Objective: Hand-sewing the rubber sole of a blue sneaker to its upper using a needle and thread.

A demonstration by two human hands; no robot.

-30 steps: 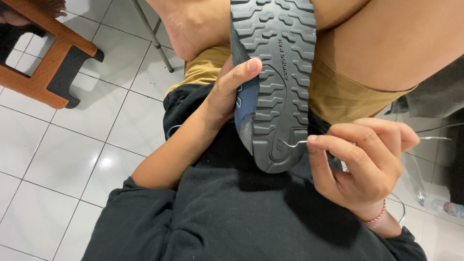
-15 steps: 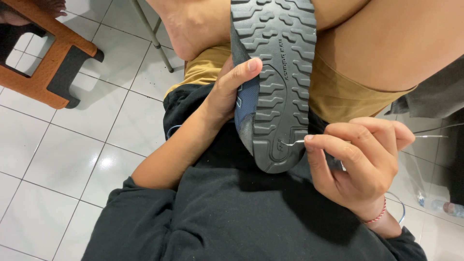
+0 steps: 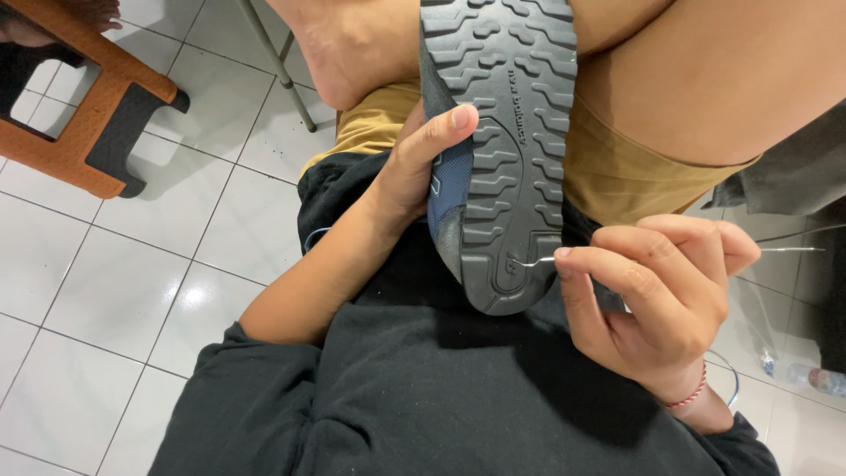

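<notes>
Stitching step: left hand (image 3: pixel 414 172) clamps the grey-soled sneaker (image 3: pixel 507 150) on the lap; right hand (image 3: pixel 656 295) pinches the needle (image 3: pixel 533 262) at the sole edge. Next move likely requires a steady pull outward.

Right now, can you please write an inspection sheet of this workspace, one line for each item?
Surface: white tiled floor; the work rests on the person's lap.
Job's things: blue shoe, grey sole turned up; thin metal needle at the sole's edge, near the lower end.
Clutter: plastic bottle on the floor, far right.
Grippers: left hand grips the shoe's side, thumb on the sole; right hand pinches the needle.
Cables: thin light thread runs right from the right hand; no cable seen.
Surroundings: orange wooden stool upper left; metal chair leg behind.
</notes>
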